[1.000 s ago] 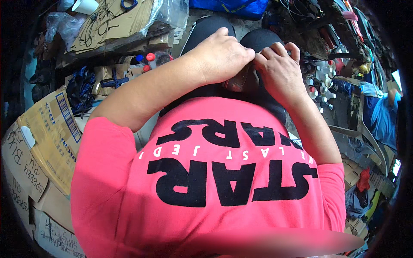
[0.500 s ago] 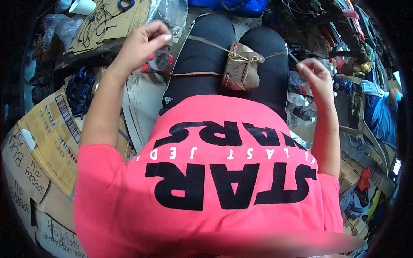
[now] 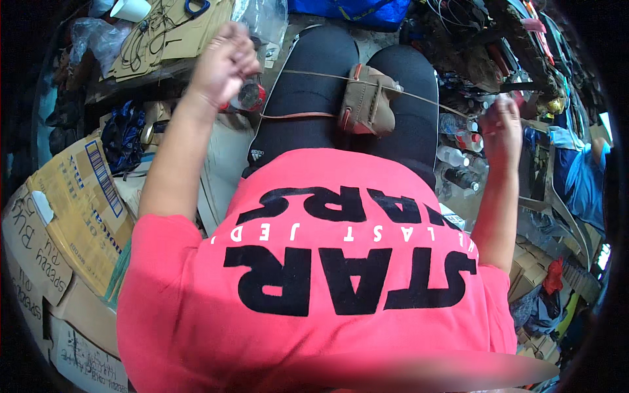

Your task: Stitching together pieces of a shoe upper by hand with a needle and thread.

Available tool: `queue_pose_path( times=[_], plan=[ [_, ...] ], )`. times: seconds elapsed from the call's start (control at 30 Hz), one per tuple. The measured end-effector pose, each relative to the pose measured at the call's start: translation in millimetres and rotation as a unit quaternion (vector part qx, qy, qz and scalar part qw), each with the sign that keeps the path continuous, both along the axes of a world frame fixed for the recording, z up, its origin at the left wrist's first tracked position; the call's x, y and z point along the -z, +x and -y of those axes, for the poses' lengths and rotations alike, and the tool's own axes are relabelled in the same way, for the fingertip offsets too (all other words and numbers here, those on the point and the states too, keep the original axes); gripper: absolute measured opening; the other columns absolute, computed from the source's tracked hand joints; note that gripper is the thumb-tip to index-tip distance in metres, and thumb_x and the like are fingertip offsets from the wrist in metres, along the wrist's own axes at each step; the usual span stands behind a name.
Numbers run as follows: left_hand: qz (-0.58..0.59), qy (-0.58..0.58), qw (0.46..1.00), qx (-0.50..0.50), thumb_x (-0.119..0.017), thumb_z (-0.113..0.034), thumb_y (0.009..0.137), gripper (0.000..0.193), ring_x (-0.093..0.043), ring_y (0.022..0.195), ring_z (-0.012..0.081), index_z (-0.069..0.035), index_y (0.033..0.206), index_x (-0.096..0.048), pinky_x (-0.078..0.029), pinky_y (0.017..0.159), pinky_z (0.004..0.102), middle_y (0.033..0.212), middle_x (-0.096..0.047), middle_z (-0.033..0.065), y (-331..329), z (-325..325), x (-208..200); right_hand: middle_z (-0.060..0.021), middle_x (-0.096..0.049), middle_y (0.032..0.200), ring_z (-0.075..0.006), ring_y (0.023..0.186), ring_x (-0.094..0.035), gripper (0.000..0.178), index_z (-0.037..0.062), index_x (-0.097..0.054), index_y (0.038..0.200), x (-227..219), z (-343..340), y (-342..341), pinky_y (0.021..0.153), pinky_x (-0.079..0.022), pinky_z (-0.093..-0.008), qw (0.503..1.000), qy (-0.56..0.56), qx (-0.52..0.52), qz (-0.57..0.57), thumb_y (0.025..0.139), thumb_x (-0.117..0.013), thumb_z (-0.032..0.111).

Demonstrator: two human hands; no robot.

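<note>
A brown leather shoe upper [image 3: 368, 111] rests on my lap between my knees, with stitched edges and a red trim at its left side. A thin tan thread [image 3: 314, 74] runs taut across its top, out to both sides. My left hand [image 3: 229, 62] is a closed fist at the thread's left end. At the right, my slightly blurred right hand [image 3: 503, 134] is closed around the other end. A reddish strap [image 3: 298, 114] crosses my left thigh toward the shoe upper.
Several plastic bottles [image 3: 452, 154] lie right of my legs. A red-capped bottle [image 3: 250, 95] is beside my left wrist. Cardboard boxes [image 3: 72, 209] stand at the left. Flat cardboard pieces [image 3: 170, 42] and a white cup [image 3: 131, 9] lie at the far left.
My hands have moved farther out, the right one outward and down. The loose thread loops on top of the shoe upper have been drawn straight, and the upper has turned slightly.
</note>
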State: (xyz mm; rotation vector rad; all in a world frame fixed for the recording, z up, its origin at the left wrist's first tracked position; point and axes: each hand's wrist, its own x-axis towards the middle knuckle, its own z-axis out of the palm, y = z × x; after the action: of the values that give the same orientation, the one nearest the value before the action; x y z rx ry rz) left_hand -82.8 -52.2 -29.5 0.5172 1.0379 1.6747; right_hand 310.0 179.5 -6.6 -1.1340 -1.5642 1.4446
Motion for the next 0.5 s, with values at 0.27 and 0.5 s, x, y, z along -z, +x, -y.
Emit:
queue_pose_path(
  times=[0.27,0.5],
  plan=[
    [-0.574,0.015,0.781,0.246,-0.063,-0.023,0.090,0.032,-0.060,0.097,0.0150,-0.008,0.119,-0.064,-0.047,0.088,0.0300,0.103,-0.065,0.0074,60,-83,-12,-0.0034,-0.065,0.090,-0.0135,0.083,-0.062,0.023,0.0074,-0.071,0.103,-3,41,-47,0.074,-0.048,-0.0278,0.946,0.119,-0.248,0.174,0.083,-0.065,-0.001],
    [-0.632,-0.008,0.667,0.395,-0.069,-0.028,0.083,0.034,-0.059,0.081,0.0217,-0.010,0.112,-0.065,-0.047,0.073,0.0348,0.088,-0.064,0.0100,70,-109,-24,-0.0118,-0.063,0.075,-0.0287,0.070,-0.064,0.011,0.0066,-0.072,0.087,-7,63,-74,0.063,-0.050,-0.0365,0.856,0.322,-0.312,0.259,0.076,-0.071,0.007]
  ],
)
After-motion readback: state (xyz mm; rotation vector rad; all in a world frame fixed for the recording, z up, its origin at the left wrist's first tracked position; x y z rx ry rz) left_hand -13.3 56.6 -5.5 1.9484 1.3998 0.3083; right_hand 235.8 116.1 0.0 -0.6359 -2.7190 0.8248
